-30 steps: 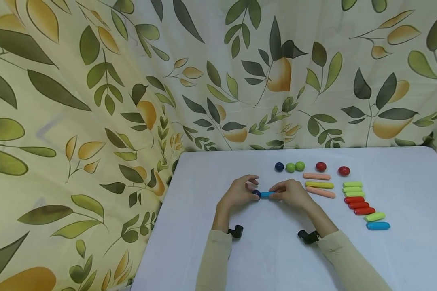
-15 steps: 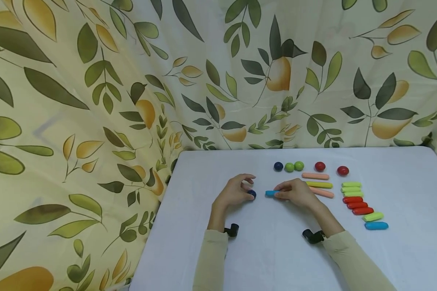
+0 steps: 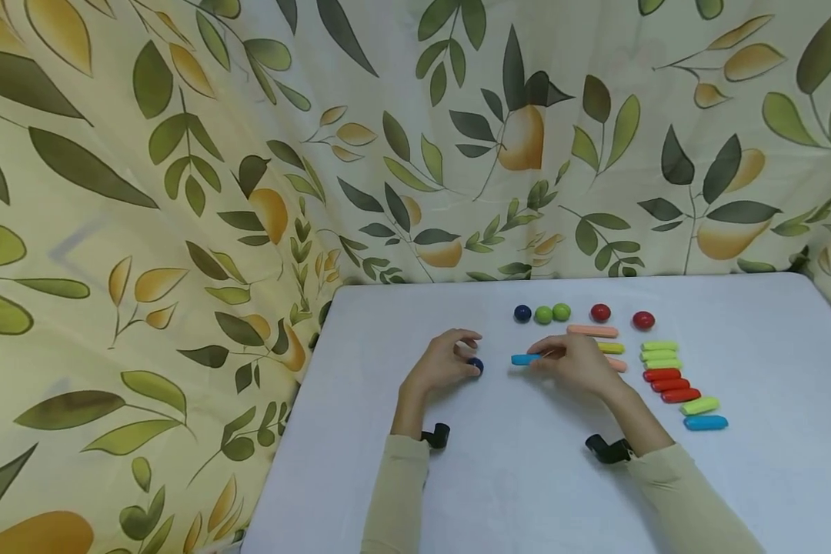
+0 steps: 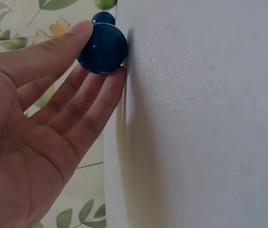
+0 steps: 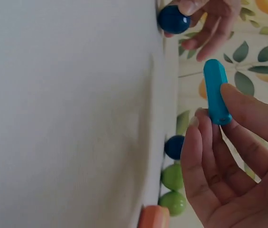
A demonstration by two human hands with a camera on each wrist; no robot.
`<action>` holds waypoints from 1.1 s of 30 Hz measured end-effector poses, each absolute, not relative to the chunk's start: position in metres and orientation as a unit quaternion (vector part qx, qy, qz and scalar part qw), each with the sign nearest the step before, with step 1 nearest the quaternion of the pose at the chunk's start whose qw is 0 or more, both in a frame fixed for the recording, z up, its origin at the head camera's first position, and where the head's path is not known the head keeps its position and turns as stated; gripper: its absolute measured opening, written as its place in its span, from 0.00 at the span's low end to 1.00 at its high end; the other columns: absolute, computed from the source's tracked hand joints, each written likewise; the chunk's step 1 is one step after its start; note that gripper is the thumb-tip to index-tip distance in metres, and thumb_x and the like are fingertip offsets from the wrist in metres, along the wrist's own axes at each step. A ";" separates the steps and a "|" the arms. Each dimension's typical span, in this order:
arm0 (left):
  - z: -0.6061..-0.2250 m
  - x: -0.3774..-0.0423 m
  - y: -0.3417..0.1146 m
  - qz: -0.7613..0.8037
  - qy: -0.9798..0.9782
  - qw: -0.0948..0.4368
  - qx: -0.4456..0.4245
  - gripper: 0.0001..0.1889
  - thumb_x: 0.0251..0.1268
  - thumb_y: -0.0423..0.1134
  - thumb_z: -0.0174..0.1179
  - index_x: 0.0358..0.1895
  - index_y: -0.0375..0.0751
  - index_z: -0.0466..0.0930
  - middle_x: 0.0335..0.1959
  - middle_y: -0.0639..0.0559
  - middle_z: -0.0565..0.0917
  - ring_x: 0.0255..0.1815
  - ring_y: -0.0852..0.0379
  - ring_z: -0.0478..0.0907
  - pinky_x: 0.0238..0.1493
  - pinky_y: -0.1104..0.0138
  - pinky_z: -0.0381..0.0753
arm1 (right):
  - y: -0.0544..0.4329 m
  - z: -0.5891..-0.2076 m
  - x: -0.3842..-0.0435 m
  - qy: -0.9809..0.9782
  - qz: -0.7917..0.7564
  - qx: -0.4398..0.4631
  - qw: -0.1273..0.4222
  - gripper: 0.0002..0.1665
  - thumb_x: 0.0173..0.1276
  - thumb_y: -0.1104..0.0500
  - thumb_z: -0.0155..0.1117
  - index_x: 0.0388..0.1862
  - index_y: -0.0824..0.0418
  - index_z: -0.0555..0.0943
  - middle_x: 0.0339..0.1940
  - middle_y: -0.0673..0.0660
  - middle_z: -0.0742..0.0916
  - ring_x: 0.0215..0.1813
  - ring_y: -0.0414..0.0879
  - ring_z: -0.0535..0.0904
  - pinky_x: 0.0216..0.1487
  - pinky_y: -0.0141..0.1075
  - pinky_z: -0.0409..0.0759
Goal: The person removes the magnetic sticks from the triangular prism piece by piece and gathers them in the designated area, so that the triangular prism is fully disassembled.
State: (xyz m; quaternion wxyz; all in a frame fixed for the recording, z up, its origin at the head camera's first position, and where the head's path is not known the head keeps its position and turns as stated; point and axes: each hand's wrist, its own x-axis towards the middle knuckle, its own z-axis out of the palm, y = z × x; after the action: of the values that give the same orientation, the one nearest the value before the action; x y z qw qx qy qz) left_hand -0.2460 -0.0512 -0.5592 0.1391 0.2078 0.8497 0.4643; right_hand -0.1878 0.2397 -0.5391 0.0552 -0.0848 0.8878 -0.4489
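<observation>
On the left of the white table, my left hand (image 3: pixel 443 362) pinches a dark blue ball (image 4: pixel 104 50) between thumb and fingertips. The ball sits at the tabletop. My right hand (image 3: pixel 580 365) holds a short light-blue stick (image 5: pixel 215 90) between thumb and fingers, slightly above the table. One end of the stick points toward the ball, and a gap separates the two. In the right wrist view, both ends of the stick show and the thumb covers part of its side.
Behind the hands lie another dark blue ball (image 3: pixel 522 313), two green balls (image 3: pixel 552 313) and two red balls (image 3: pixel 600 312). To the right are orange sticks (image 3: pixel 592 331), a yellow stick (image 3: pixel 612 348), yellow-green sticks (image 3: pixel 659 346), red sticks (image 3: pixel 670 385) and another blue stick (image 3: pixel 705 422).
The light-blue stick, at first touching the dark blue ball, has been drawn away to the right and lifted slightly by my right hand. My left hand keeps hold of the ball.
</observation>
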 end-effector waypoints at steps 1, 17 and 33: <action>-0.559 -0.246 -0.050 0.462 0.851 0.141 0.206 0.34 0.55 0.29 0.79 0.67 0.46 0.80 0.55 0.52 0.84 0.51 0.62 0.84 0.49 0.68 0.85 | 0.242 -0.536 -0.186 0.889 -0.447 -0.085 0.047 0.11 0.68 0.56 0.77 0.48 0.55 0.91 0.38 0.50 0.91 0.41 0.47 0.83 0.39 0.36 0.79; -0.557 -0.245 -0.048 0.474 0.843 0.149 0.207 0.32 0.56 0.30 0.79 0.66 0.43 0.81 0.54 0.47 0.85 0.53 0.56 0.84 0.52 0.66 0.84 | 0.283 -0.518 -0.157 0.910 -0.408 -0.071 -0.017 0.13 0.66 0.56 0.78 0.48 0.55 0.91 0.62 0.61 0.86 0.47 0.52 0.87 0.43 0.28 0.82; -0.560 -0.247 -0.053 0.476 0.840 0.148 0.213 0.31 0.57 0.33 0.79 0.66 0.43 0.81 0.53 0.49 0.86 0.52 0.60 0.85 0.52 0.66 0.84 | 0.324 -0.516 -0.117 0.934 -0.354 -0.019 -0.039 0.22 0.64 0.47 0.80 0.52 0.56 0.91 0.44 0.57 0.90 0.47 0.55 0.83 0.37 0.36 0.79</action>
State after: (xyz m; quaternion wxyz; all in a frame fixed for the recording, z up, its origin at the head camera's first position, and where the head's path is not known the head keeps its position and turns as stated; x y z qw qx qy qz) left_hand -0.2473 -0.0525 -0.5603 0.1482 0.2125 0.8404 0.4761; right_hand -0.1171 0.3239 -0.5165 -0.0390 -0.0190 0.9344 -0.3536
